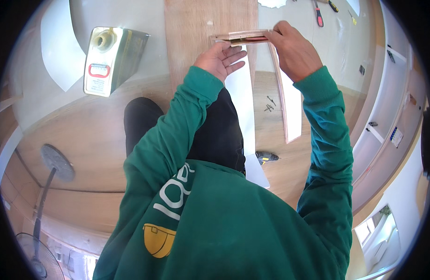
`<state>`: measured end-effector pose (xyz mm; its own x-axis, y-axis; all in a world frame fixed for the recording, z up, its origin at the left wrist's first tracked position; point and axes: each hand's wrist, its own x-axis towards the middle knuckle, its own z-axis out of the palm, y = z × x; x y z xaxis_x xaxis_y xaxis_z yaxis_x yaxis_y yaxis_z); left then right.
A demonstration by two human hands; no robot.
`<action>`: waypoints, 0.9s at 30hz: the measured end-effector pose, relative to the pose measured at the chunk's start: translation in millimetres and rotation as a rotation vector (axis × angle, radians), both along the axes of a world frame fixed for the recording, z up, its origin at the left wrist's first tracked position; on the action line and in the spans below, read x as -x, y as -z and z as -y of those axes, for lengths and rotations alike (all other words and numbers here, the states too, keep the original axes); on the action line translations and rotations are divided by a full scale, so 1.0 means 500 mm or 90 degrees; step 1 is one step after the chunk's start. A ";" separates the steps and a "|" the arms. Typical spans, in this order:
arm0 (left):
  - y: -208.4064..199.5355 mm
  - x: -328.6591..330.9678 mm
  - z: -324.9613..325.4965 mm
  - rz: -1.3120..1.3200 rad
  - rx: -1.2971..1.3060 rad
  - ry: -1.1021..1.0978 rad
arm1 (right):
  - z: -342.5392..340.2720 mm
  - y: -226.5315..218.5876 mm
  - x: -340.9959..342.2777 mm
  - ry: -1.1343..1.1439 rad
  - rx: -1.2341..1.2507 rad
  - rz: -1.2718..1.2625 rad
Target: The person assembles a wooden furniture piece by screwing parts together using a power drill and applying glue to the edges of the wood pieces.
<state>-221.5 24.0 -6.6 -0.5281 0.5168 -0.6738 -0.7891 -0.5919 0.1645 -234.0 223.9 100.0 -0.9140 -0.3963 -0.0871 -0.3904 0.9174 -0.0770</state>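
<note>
A narrow wooden piece with a slot along its length (245, 37) is held up in front of me, crosswise over a long wooden board (187, 28). My right hand (296, 53) is closed around its right end, with bent fingers hiding that end. At the left end, my left hand (219, 60) is palm up, its thumb side touching the lower edge and its other fingers stretched out and apart. A reddish strip shows inside the slot; what it is, I cannot tell. Below my right hand lies a long white panel with wooden edges (289, 102).
A metal can (98, 63) stands left of the board. Several screws (270, 105) and a power drill (266, 157) lie between my knee and the white panel. Red-handled (319, 18) and yellow-black (333, 5) tools lie at the far right. A standing fan (40, 261) is lower left.
</note>
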 end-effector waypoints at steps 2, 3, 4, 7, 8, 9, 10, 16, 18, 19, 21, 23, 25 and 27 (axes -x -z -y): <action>0.002 0.005 0.001 0.003 -0.002 -0.001 | 0.019 -0.001 0.005 0.013 0.005 0.007; -0.002 0.003 0.003 0.007 0.000 -0.001 | 0.027 -0.005 0.010 0.015 0.003 0.022; -0.005 0.004 0.004 0.008 0.001 -0.001 | 0.025 -0.006 0.014 0.018 0.000 0.035; -0.008 0.004 0.003 0.008 -0.007 0.004 | -0.001 0.009 0.021 -0.028 0.069 0.039; -0.007 0.005 0.004 0.008 -0.011 0.004 | -0.006 0.001 0.021 -0.045 0.102 0.028; -0.006 0.008 0.003 0.004 -0.016 -0.001 | -0.011 -0.014 0.024 -0.062 0.135 0.016; -0.004 0.005 0.003 0.005 -0.020 -0.006 | -0.012 -0.025 0.022 -0.079 0.169 0.009; -0.008 0.006 0.002 0.017 -0.012 -0.017 | -0.011 -0.015 -0.003 -0.002 0.087 -0.055; -0.003 -0.001 0.006 0.013 -0.021 -0.003 | -0.006 -0.002 -0.015 0.005 0.035 -0.046; -0.002 -0.006 0.008 0.011 -0.030 0.005 | -0.004 0.002 -0.019 0.012 0.008 -0.041; 0.003 -0.002 0.010 0.003 -0.043 0.015 | 0.007 0.006 -0.009 0.016 0.032 -0.017; 0.005 -0.007 0.013 -0.001 -0.054 0.018 | 0.029 0.000 -0.003 0.000 0.053 0.018; 0.007 -0.007 0.017 -0.004 -0.073 0.025 | 0.035 0.002 0.007 0.008 0.067 0.040; 0.011 -0.008 0.023 -0.005 -0.092 0.038 | 0.033 -0.003 0.009 0.003 0.092 0.046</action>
